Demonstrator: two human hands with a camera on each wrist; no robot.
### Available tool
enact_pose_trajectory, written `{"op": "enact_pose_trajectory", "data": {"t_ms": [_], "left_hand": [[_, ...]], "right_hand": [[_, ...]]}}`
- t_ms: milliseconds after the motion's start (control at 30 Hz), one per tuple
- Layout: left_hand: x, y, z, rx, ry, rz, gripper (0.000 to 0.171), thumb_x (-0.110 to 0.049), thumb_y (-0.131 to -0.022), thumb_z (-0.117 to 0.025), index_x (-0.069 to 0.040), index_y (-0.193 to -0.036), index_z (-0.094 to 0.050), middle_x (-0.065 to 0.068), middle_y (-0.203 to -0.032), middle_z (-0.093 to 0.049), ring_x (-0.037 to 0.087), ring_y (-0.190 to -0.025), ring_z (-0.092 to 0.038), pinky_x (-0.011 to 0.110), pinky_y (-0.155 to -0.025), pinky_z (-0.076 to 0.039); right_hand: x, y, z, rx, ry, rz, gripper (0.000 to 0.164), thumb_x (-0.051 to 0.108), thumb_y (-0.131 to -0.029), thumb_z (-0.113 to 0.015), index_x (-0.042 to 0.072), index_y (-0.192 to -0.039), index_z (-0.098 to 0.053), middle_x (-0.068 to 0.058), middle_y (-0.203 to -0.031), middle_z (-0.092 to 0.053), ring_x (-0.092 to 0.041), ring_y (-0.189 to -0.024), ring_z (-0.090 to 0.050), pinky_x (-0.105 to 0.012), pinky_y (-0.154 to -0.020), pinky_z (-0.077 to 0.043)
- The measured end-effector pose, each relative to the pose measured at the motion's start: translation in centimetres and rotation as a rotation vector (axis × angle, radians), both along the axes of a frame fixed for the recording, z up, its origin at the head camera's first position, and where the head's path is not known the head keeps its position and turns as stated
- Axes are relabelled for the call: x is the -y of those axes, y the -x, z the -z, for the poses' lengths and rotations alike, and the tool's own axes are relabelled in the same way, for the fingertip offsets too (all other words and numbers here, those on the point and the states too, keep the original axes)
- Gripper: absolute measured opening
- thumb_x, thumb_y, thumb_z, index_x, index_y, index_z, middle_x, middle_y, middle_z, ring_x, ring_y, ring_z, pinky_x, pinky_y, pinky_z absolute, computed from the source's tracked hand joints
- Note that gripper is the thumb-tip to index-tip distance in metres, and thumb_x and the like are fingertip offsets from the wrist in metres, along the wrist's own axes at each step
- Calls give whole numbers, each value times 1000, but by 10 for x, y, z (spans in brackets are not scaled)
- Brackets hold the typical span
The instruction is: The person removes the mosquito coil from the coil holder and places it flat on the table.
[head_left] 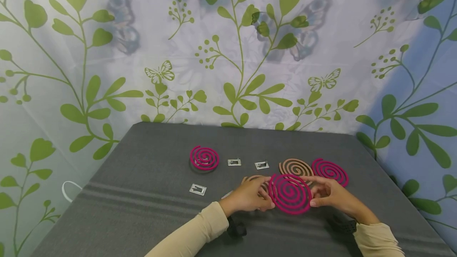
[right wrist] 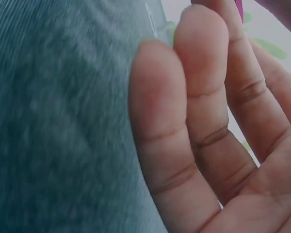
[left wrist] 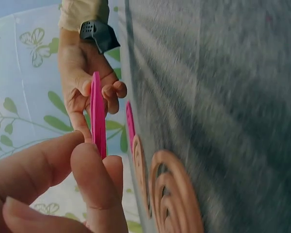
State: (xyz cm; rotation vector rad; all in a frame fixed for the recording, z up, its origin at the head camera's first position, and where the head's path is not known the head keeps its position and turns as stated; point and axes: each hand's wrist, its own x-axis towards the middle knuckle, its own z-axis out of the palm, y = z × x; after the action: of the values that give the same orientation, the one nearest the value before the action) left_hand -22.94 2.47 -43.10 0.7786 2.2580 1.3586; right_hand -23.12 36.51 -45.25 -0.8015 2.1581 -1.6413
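Note:
A magenta mosquito coil is held up between both hands over the near right part of the table. My left hand pinches its left edge between thumb and fingers. At the opposite edge, the right hand grips it with thumb and forefinger, its other fingers loosely bent. In the left wrist view the coil is seen edge-on, standing nearly upright. Behind it on the table lie a tan coil and another magenta coil. A second tan coil is mostly hidden behind the left hand.
Farther left, a magenta coil sits over a metal stand. Flat metal coil stands lie near it: one at the middle, one to its right, one closer. A patterned curtain hangs behind the grey table.

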Motion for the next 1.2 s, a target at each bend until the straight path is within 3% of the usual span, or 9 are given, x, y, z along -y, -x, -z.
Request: {"op": "enact_pose_trajectory", "data": {"t_ms": [67,133,167,333,467,567,667,867,1200], "left_hand": [[-2,-1,2,58,-32,12,78,-6,-94,-82,1,-161,-43,-2,-90,-79,12,-79,-74,28,-84,-55],[-4,-1,3,88,-50,17,81,-5,-94,-82,0,-164,-40,-1,-92,-79,12,-67,-70,25,-57,-50],[-5,-1,4,98,-52,16,81,-5,-94,-82,0,-164,-40,-1,-93,-79,10,-66,-69,23,-55,-48],[-11,-2,7,133,-69,13,83,-5,-95,-82,-1,-165,-38,-2,-92,-78,7,-65,-68,22,-53,-46],[-16,-3,9,156,-66,21,84,-5,-95,-82,0,-166,-36,-1,-91,-79,8,-65,-68,22,-54,-46],[-18,-2,9,168,-47,38,84,-7,-98,-81,-1,-167,-34,-4,-91,-79,7,-66,-68,23,-55,-46],[-22,-1,9,185,-24,57,84,-9,-100,-79,-2,-168,-32,-7,-92,-79,6,-67,-68,23,-57,-47],[-27,-2,10,226,-15,68,83,-11,-99,-80,-2,-168,-33,-3,-92,-79,8,-69,-69,23,-59,-49],[-31,-3,11,259,0,72,80,-10,-99,-79,1,-166,-37,1,-91,-80,8,-68,-68,22,-56,-50]], "right_hand": [[-3,-1,1,13,9,-16,67,-9,-98,-72,33,-150,-64,3,-94,-76,-4,-73,-66,-36,-59,-54],[-6,-1,2,27,19,-27,68,-9,-98,-72,34,-150,-64,4,-94,-76,-4,-73,-66,-34,-60,-55],[-7,-1,3,36,23,-31,68,-9,-98,-71,34,-150,-64,4,-94,-76,-4,-73,-67,-33,-61,-56],[-13,-2,6,46,34,-32,67,-11,-99,-69,32,-150,-64,4,-92,-75,-6,-68,-64,-33,-60,-57],[-17,-2,9,5,35,-38,68,-13,-98,-69,28,-152,-63,6,-91,-75,-14,-60,-55,-37,-53,-53],[-20,-3,9,-18,26,-42,68,-13,-97,-70,25,-153,-63,6,-91,-75,-12,-60,-56,-38,-51,-52],[-24,-4,8,-10,8,-37,69,-13,-97,-70,28,-153,-63,5,-90,-75,-7,-62,-59,-37,-49,-50],[-29,-5,9,-12,-17,-45,74,-12,-96,-72,36,-151,-64,3,-89,-76,-13,-58,-59,-42,-43,-42],[-36,-4,12,-8,-33,-103,74,-11,-96,-73,33,-154,-62,-4,-91,-77,-8,-69,-67,-31,-59,-58]]}}
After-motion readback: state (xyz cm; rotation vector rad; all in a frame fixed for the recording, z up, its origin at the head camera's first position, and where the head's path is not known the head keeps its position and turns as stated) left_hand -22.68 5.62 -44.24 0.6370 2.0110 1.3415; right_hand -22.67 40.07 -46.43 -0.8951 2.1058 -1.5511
